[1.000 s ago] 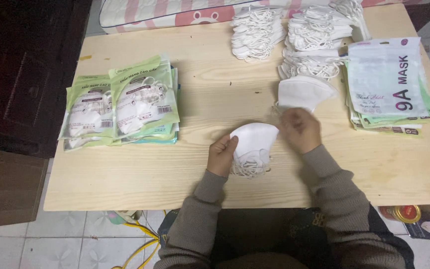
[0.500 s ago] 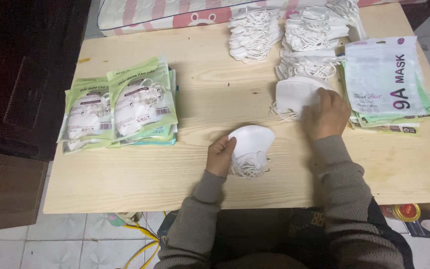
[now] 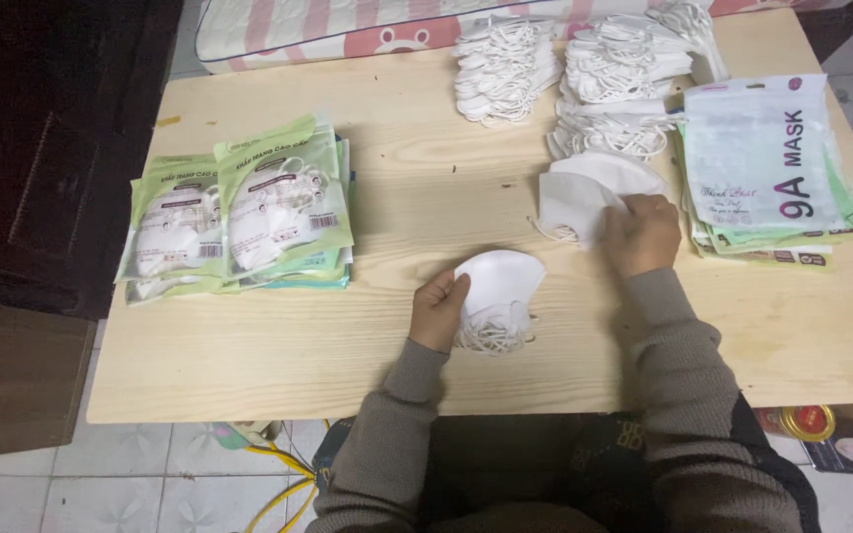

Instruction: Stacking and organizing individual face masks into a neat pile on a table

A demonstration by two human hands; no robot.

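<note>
The left hand (image 3: 438,308) pinches a small stack of white masks (image 3: 498,286) at its edge; the right hand (image 3: 644,232) closes on another mask (image 3: 575,197) just beside its fingertips. Light, soft and floppy, these are best gripped at the folded edge, not the loops. Beyond lie loose mask piles (image 3: 604,79) and pouches (image 3: 762,158).

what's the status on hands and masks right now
Left hand holds folded masks. Right hand grips top mask of pile. Nothing between them.

A pale pine table (image 3: 278,345) fills the middle. Dark wooden furniture (image 3: 41,148) stands at nine o'clock, a pink-striped mattress (image 3: 278,30) lies at twelve o'clock, and pale floor tiles (image 3: 120,484) with yellow cable (image 3: 283,489) show at seven o'clock.
</note>
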